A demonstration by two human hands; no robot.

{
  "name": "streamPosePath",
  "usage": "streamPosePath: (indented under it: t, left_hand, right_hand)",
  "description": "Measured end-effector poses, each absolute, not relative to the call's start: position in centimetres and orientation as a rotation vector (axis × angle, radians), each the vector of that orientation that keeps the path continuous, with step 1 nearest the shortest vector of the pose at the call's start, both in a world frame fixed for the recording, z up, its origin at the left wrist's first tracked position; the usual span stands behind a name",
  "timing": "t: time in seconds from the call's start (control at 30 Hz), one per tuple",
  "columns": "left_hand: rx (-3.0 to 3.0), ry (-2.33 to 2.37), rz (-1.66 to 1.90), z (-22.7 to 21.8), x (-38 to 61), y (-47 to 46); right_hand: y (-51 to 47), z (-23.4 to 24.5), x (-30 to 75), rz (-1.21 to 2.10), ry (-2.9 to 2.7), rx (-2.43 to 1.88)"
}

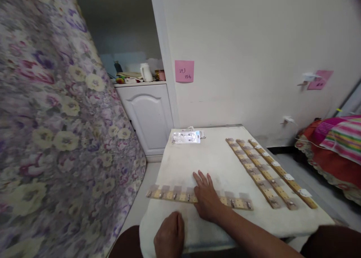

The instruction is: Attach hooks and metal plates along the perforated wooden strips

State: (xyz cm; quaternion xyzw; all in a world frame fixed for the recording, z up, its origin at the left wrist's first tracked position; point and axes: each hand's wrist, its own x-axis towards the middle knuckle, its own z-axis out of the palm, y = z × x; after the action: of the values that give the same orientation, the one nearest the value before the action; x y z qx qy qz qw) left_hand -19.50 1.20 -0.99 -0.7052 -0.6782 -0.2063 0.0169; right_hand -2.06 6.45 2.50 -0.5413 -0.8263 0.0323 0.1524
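Nearest to me, the person's left hand point(169, 233) rests at the near edge of the table point(220, 156), which is covered in a pale cloth. Its fingers are curled under, and from here I cannot tell whether they grip anything. Just beyond it, the right hand point(207, 198) lies palm down on a long wooden hook strip point(175, 195), fingers spread wide and flat, pressing on it rather than closing around it. That strip runs left to right across the near part of the table, and its left end juts a little past the table's edge. Small metal hooks point(160, 195) show along it on both sides of the hand.

To the right, three more wooden strips point(255, 177) lie side by side, slanting from the near right towards the far middle of the table. The rightmost one carries white tags point(289, 177). At the far left of the table sits a clear plastic pack point(186, 137).

Further off, a floral fabric point(56, 137) fills the left. A white cabinet point(148, 115) stands behind the table with a white jug point(146, 72) on top. A pink note point(184, 70) is stuck to the wall, and a bed with a striped cover point(341, 137) lies at the right.
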Motion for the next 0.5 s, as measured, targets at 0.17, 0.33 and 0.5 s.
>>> streamPosePath:
  t: [0.17, 0.33, 0.5]
  left_hand:
    - [-2.227, -2.091, -0.640, -1.0, -19.6, 1.2]
    - [-2.186, -2.099, -0.645, -2.0, -19.7, 1.5]
    - [-2.188, -2.108, -0.643, -2.7, -20.0, 1.8]
  right_hand:
    - [6.7, 3.0, -2.1, 0.122, -2.381, -1.554]
    - [6.9, 2.9, -2.2, 0.138, -2.377, -1.559]
    - [7.0, 2.9, -2.2, 0.182, -2.362, -1.568]
